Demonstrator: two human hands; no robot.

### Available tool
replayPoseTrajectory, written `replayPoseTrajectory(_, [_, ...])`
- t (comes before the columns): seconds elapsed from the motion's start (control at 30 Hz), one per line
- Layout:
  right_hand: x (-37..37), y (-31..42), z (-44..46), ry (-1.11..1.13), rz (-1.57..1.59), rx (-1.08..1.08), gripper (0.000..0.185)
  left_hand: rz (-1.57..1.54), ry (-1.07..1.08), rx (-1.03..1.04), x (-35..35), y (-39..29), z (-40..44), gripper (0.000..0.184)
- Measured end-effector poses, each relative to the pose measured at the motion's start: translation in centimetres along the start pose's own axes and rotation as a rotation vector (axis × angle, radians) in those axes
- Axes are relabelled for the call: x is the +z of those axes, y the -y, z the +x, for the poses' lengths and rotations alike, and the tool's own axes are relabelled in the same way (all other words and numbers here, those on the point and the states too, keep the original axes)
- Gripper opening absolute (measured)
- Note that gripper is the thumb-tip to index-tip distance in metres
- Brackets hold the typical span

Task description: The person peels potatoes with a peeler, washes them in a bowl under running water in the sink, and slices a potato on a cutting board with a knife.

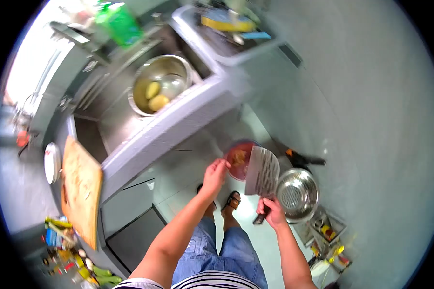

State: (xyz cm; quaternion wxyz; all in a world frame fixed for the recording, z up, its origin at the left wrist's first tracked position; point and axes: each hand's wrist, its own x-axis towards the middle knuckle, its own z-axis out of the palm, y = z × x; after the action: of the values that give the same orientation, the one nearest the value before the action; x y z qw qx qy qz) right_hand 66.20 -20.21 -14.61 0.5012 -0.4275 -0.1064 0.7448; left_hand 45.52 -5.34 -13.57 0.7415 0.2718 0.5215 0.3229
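Head view: the right hand (273, 212) is closed round the dark handle of a cleaver (262, 172)—the broad blade stands over the right side of a red bin (237, 173) containing scraps. The left hand (214, 178) is beside the bin's left edge, fingers drawn closed; whether they pinch anything cannot be told. A steel strainer (298, 195) is beside the right hand. Two yellowish pieces (155, 97) lie in a metal bowl (139, 91) at the sink (115, 115)—a wooden board (82, 192) is on the counter (144, 149).

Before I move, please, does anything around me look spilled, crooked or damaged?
Only one small thing: the light-brown wooden cutting board by the sink has loose pale scraps scattered on it, so it looks untidy, perhaps just from cutting. Nothing else clearly stands out, though the picture is blurred.
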Motion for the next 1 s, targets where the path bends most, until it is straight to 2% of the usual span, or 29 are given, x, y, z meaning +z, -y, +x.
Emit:
replayPoseTrajectory(0.03, [2.5, 1.6, -0.2, 0.007, -0.076, -0.003, 0.026, 0.029, 0.014, 0.105, -0.6, -2.1, -1.9, 0.021])
replayPoseTrajectory(0.17, [12.9, 3.8, 1.1, 0.174, -0.19, 0.01, 0.024, 0.087, -0.099, 0.458, -5.7, -8.4, -8.9, 0.017])
replayPoseTrajectory(0.27, [20.8, 1.9, 3.4, 0.289, -0.36, 0.077, 0.018, 0.148, -0.322, 0.668, -11.4, -11.3, -13.0, 0.014])
replayPoseTrajectory(0.33, [26.6, -0.4, 5.0, 0.364, -0.479, 0.085, 0.015, 0.091, -0.422, 0.653, -16.6, -12.4, -15.5, 0.011])
replayPoseTrajectory(0.43, [33.6, -5.0, 7.6, 0.462, -0.56, 0.131, 0.017, 0.315, -0.735, 0.81, -24.2, -13.8, -18.1, 0.017])
replayPoseTrajectory(0.53, [38.9, -9.7, 9.4, 0.508, -0.614, 0.161, 0.019, 0.813, -1.025, 0.746, -31.3, -15.0, -22.2, 0.03])
replayPoseTrajectory(0.57, [40.2, -11.1, 9.8, 0.508, -0.618, 0.174, 0.019, 1.071, -1.084, 0.833, -33.8, -15.1, -23.2, 0.032])
replayPoseTrajectory(0.7, [43.5, -14.9, 9.9, 0.556, -0.715, 0.247, 0.02, 1.19, -1.103, 0.676, -40.2, -14.6, -25.7, 0.027])
replayPoseTrajectory(0.8, [44.4, -17.7, 9.4, 0.584, -0.756, 0.312, 0.02, 1.168, -1.007, 0.531, -42.1, -13.6, -26.0, 0.02])
replayPoseTrajectory(0.9, [44.6, -19.1, 9.3, 0.581, -0.697, 0.357, 0.02, 1.125, -1.046, 0.637, -42.8, -12.8, -25.8, 0.014])
replayPoseTrajectory(1.0, [44.1, -18.8, 9.2, 0.564, -0.654, 0.333, 0.019, 1.062, -1.051, 0.601, -43.1, -12.5, -25.4, 0.011])
